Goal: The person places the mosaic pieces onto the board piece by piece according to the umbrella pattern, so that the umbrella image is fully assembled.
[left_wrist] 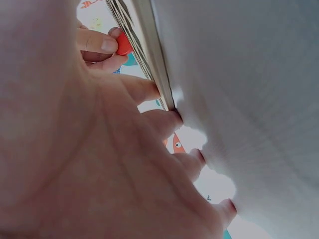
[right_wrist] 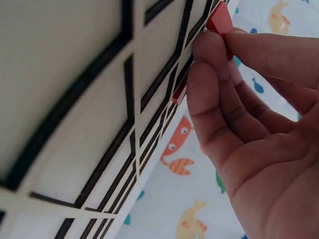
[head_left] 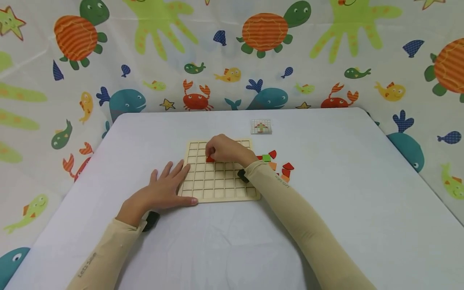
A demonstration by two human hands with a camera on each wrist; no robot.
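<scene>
A wooden grid board point(head_left: 206, 181) lies on the white table. My right hand point(head_left: 230, 148) is over its upper part and pinches a small red block point(right_wrist: 221, 19) between thumb and fingers at the board's surface. Below those fingertips, in the right wrist view, another red piece point(right_wrist: 180, 91) sits in a cell of the grid. My left hand point(head_left: 163, 190) is spread out at the board's left side, its thumb along the near edge. In the left wrist view its straight fingers point(left_wrist: 162, 122) reach to the board's edge and the tabletop.
Right of the board lie several loose pieces, among them a green square point(head_left: 266, 158), an orange piece point(head_left: 272, 166) and a red piece point(head_left: 288, 166). My right forearm passes close by them. Behind the board is a small card point(head_left: 261, 126) with a gridded picture. A sea-animal cloth point(head_left: 217, 60) hangs behind.
</scene>
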